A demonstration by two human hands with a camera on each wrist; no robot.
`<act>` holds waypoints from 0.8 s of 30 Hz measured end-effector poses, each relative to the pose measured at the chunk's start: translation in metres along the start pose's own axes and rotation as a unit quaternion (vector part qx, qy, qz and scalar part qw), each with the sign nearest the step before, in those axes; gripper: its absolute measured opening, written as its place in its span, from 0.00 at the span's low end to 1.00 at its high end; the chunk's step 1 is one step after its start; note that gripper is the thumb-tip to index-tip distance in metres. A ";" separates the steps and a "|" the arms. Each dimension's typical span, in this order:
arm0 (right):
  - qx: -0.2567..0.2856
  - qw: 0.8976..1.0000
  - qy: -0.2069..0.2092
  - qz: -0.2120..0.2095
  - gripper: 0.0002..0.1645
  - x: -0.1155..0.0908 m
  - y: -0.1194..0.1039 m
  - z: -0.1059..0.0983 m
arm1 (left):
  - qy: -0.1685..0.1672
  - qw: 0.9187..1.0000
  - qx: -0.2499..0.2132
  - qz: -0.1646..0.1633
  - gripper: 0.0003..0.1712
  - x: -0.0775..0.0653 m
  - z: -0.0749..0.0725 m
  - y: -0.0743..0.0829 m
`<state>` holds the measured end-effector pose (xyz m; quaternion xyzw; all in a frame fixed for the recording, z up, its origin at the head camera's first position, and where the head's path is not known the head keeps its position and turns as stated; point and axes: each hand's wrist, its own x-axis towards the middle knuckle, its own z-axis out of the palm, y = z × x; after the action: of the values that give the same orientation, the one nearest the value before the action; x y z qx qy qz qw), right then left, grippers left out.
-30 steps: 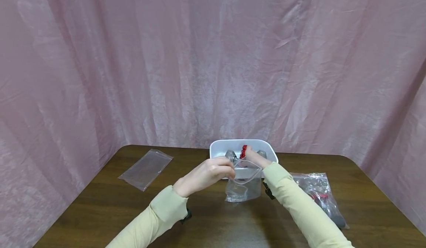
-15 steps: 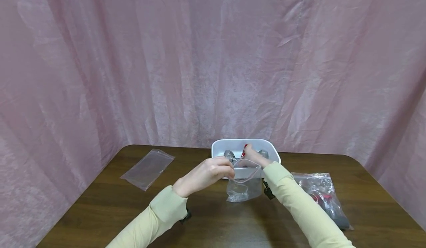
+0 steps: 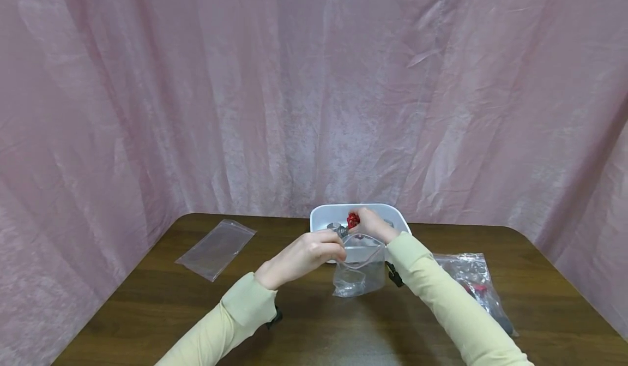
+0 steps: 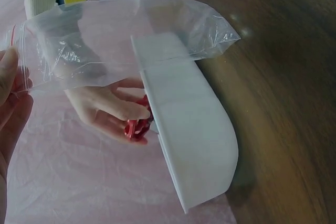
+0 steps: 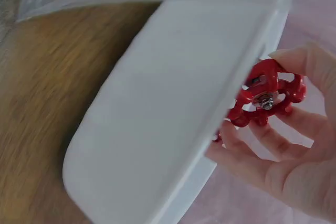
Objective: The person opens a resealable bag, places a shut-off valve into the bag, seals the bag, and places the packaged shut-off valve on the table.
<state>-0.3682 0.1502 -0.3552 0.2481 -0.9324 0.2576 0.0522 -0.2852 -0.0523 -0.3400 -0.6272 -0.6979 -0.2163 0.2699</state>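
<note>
The red handwheel (image 5: 269, 72) is at the white tray (image 3: 330, 214), partly behind its near rim in the right wrist view. The right hand (image 3: 371, 226) has the wheel in its grip: the thumb is on one side, curled fingers on the other. The wheel is round, so its rim gives no long axis; a grey metal piece (image 3: 336, 227) lies just beside it, and I cannot tell if the two are joined.

The relation which matters most, in my judgement, is between wheel and bag. The mouth of the clear bag (image 3: 360, 282) stands open on the person's side of the wheel, near the tray's front rim. The left hand (image 3: 314, 253) pinches the left edge of this mouth, so its grip is narrow. The right hand is the nearer one to the wheel.

The brown desk (image 3: 304, 339) carries also a flat bag (image 3: 216, 250) at left and a filled bag (image 3: 471, 265) at right. A pink curtain (image 3: 314, 93) hangs behind.
</note>
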 end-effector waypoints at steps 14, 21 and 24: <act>-0.001 0.998 0.022 -0.054 0.25 -0.006 -0.001 -0.013 | -0.001 1.000 0.004 0.009 0.08 -0.001 -0.003 0.001; -0.029 0.992 0.098 -0.080 0.26 -0.016 -0.001 -0.041 | -0.003 1.000 -0.007 0.010 0.09 -0.001 -0.003 -0.001; -0.034 0.988 0.123 -0.091 0.25 -0.021 0.001 -0.053 | 0.000 1.000 -0.011 0.012 0.09 0.000 -0.001 -0.003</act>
<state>-0.3514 0.1870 -0.3145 0.2966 -0.9007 0.2480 0.1979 -0.2881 -0.0533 -0.3386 -0.6383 -0.6881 -0.2209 0.2651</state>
